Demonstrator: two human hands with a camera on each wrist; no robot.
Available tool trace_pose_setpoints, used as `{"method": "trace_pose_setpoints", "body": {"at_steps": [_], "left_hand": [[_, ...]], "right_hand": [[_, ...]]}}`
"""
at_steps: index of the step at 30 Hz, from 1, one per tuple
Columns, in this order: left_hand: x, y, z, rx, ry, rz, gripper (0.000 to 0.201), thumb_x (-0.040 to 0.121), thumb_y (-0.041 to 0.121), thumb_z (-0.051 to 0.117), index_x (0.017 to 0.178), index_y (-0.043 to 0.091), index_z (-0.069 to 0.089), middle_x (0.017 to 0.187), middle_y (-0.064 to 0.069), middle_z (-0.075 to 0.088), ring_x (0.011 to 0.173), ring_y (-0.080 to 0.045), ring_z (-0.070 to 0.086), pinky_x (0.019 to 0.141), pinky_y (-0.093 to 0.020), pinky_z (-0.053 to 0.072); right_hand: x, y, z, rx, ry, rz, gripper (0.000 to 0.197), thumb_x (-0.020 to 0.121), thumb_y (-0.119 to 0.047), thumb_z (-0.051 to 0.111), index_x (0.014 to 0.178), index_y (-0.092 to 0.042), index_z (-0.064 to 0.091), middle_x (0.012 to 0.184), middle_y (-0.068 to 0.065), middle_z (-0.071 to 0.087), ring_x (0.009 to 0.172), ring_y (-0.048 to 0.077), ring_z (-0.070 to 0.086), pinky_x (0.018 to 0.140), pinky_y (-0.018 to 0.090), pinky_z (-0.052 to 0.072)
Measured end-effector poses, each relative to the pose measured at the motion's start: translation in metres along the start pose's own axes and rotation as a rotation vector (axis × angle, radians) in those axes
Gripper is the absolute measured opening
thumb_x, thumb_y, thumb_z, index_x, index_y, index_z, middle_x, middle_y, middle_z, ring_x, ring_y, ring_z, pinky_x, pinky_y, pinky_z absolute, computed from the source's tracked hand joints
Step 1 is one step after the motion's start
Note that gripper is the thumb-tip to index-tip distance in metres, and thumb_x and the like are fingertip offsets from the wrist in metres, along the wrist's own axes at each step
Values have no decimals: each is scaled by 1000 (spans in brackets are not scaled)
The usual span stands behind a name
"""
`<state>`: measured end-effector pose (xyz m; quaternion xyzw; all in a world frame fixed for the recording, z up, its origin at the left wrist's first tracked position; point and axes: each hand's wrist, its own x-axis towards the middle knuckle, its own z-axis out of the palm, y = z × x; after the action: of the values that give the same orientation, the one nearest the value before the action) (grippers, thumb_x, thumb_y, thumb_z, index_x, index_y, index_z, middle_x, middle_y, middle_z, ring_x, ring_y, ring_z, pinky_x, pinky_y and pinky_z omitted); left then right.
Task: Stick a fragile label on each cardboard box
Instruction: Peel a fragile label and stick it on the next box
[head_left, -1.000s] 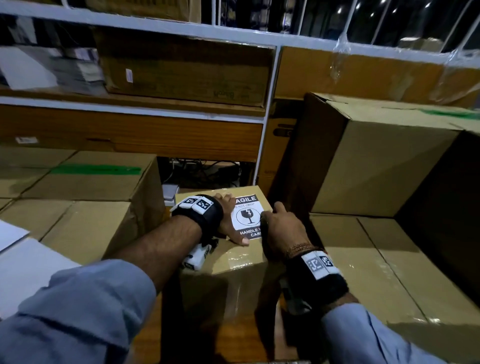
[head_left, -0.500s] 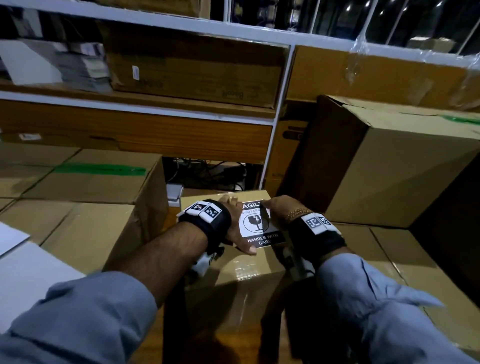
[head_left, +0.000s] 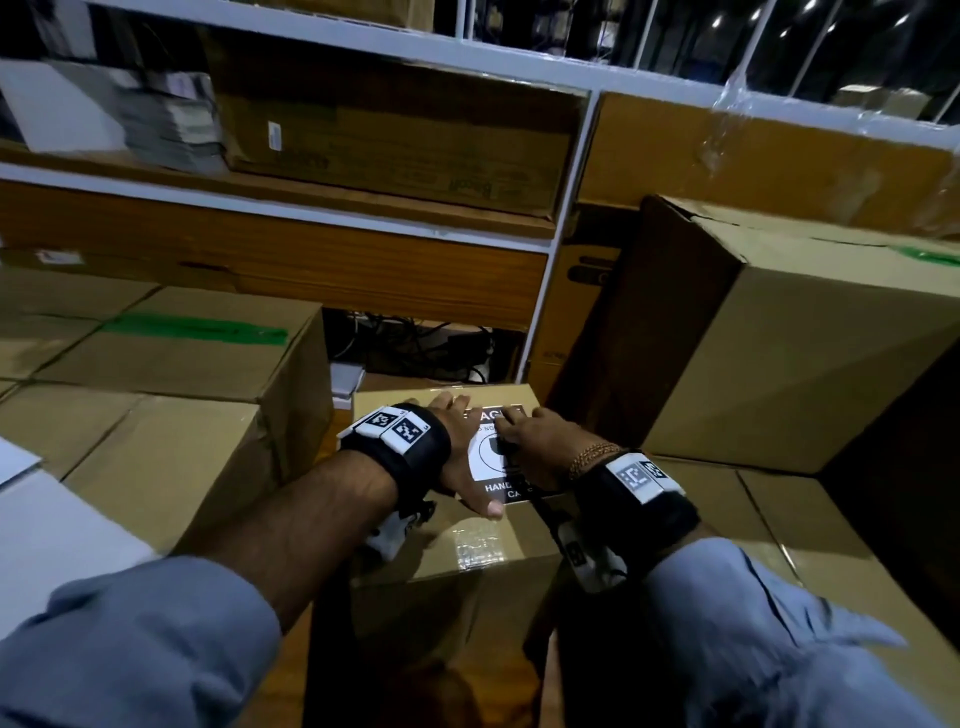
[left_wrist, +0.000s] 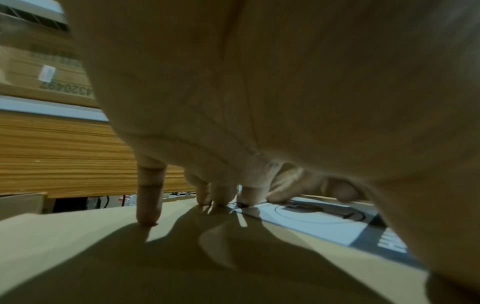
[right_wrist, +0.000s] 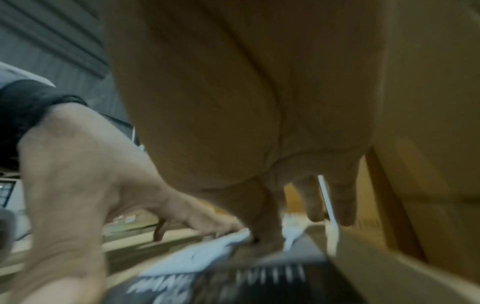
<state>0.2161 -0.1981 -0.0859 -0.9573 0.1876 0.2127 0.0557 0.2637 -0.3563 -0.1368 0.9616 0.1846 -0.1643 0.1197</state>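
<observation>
A small cardboard box (head_left: 467, 551) stands in front of me with a black-and-white fragile label (head_left: 483, 460) lying on its top. My left hand (head_left: 462, 457) lies flat over the label's left edge, fingers straight, tips touching the box top (left_wrist: 78, 246) and the label (left_wrist: 311, 224). My right hand (head_left: 535, 447) presses on the label's right part with straight fingers. In the right wrist view the right fingers (right_wrist: 267, 226) press on the blurred label (right_wrist: 207, 259), with the left hand (right_wrist: 78, 195) beside them.
A tall cardboard box (head_left: 779, 338) stands close on the right, a lower box (head_left: 831, 561) in front of it. Taped boxes (head_left: 171, 353) are stacked on the left, white sheets (head_left: 47, 540) beside them. A wooden shelf (head_left: 311, 260) with cartons runs behind.
My right hand has moved from the box's right edge onto the label and now covers its right part. The left hand stays flat on the label's left edge.
</observation>
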Motion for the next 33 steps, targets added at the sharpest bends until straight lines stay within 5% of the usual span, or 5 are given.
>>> {"method": "trace_pose_setpoints", "body": {"at_steps": [6, 12, 19, 29, 33], "left_hand": [[-14, 6, -7, 37, -9, 15, 113, 85, 73, 64, 164, 24, -1, 172, -10, -3, 158, -28, -5, 124, -47, 5], [-20, 8, -8, 21, -9, 14, 110, 87, 70, 63, 164, 26, -2, 172, -7, -6, 158, -28, -8, 124, -48, 2], [15, -9, 12, -12, -17, -81, 139, 61, 92, 67, 162, 35, -9, 172, -4, -14, 157, -32, -11, 125, -61, 6], [10, -4, 7, -16, -2, -33, 127, 72, 80, 71, 164, 29, -1, 172, -10, -5, 158, -33, -6, 125, -55, 7], [8, -6, 6, -27, 4, -36, 124, 71, 79, 73, 163, 32, 5, 172, -10, 0, 158, -34, -1, 124, -54, 11]], "right_hand": [[3, 6, -1, -27, -59, 58, 74, 104, -44, 51, 164, -22, 13, 172, -3, 8, 149, 40, 29, 111, 62, 37], [-4, -5, 2, -1, -61, 161, 96, 93, -48, 65, 165, -15, 9, 169, 1, 20, 144, 35, 39, 110, 55, 38], [-32, -8, -14, -88, -136, 91, 71, 102, -39, 58, 161, -20, 25, 164, 4, 30, 136, 38, 43, 107, 54, 47], [-94, -11, -1, -106, -128, 44, 48, 110, -21, 38, 156, -8, 37, 151, 14, 48, 125, 36, 57, 93, 44, 51], [-110, -11, -6, -15, -138, 67, 44, 105, -22, 54, 147, -8, 50, 135, 14, 62, 120, 32, 63, 95, 39, 52]]}}
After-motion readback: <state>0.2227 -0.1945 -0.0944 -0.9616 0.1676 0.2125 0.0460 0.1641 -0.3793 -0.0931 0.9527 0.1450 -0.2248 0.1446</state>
